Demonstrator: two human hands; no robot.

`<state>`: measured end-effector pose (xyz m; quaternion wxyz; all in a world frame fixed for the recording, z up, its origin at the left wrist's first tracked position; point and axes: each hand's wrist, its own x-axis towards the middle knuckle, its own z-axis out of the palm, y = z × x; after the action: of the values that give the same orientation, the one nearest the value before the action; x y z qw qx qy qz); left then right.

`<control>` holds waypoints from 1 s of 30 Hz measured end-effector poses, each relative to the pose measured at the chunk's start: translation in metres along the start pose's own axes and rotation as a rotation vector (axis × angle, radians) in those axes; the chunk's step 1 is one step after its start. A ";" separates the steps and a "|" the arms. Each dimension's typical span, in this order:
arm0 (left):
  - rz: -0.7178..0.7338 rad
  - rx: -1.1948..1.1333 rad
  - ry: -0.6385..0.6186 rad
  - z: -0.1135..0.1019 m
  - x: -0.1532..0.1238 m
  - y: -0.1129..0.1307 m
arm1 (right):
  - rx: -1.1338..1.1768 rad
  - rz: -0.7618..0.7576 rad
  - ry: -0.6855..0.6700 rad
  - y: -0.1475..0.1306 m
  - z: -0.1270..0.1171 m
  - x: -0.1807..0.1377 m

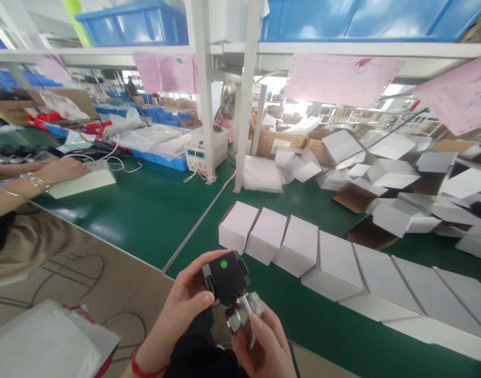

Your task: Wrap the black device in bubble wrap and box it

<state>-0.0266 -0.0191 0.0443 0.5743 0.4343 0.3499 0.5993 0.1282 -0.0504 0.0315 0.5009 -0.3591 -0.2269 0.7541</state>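
Both my hands hold a motorized ball valve (228,278) in front of my body, near the bench's edge. Its upper part is a black actuator box with a round green sticker on top; a shiny metal valve body (244,311) sticks out below. My left hand (189,289) is wrapped round the black box, thumb on its near side. My right hand (266,341) grips the metal body from below and the right, its thumb pressed on the metal. A row of white boxes (297,241) stands on the green bench just beyond.
Loose white cartons (397,210) are heaped at the right. A power supply (203,152) stands by the shelf post (246,105). At the left, a co-worker's hand (65,173) rests by a white box. Plastic-wrapped goods (39,341) lie at lower left. Blue bins (134,23) sit overhead.
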 end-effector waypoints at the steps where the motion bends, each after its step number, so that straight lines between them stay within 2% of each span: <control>1: 0.008 0.012 -0.007 -0.001 0.000 0.000 | 0.034 0.010 0.010 0.000 -0.001 0.000; 4: 0.024 0.043 -0.032 -0.008 -0.001 0.001 | 0.096 0.064 -0.080 -0.002 -0.003 0.003; 8: 0.094 0.183 -0.106 -0.017 -0.007 0.009 | 0.134 0.277 -0.397 -0.010 -0.006 0.015; 10: 0.156 0.312 -0.161 -0.019 -0.010 0.015 | 0.176 0.383 -0.501 -0.013 -0.009 0.021; 12: 0.203 0.418 -0.209 -0.020 -0.011 0.018 | 0.194 0.426 -0.522 -0.014 -0.011 0.027; 15: 0.260 0.532 -0.246 -0.020 -0.010 0.016 | 0.183 0.444 -0.457 -0.010 -0.015 0.034; 18: 0.316 0.577 -0.203 -0.021 -0.009 0.009 | 0.122 0.493 -0.455 -0.003 -0.019 0.036; 21: 0.247 0.492 -0.050 -0.022 -0.011 -0.001 | -0.059 0.323 -0.321 0.001 -0.025 0.034; 24: 0.053 0.268 0.154 -0.022 -0.017 -0.009 | -0.483 0.018 -0.191 0.000 -0.034 0.032; 27: -0.141 -0.001 0.328 -0.013 -0.023 -0.012 | -0.960 -0.296 -0.162 0.003 -0.041 0.034; 30: -0.246 -0.045 0.477 0.004 -0.022 -0.004 | -1.107 -0.391 -0.192 0.013 -0.039 0.032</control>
<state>-0.0223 -0.0413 0.0395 0.5538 0.2223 0.5120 0.6178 0.1433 -0.0270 -0.0123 0.3461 -0.4486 -0.6924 0.4467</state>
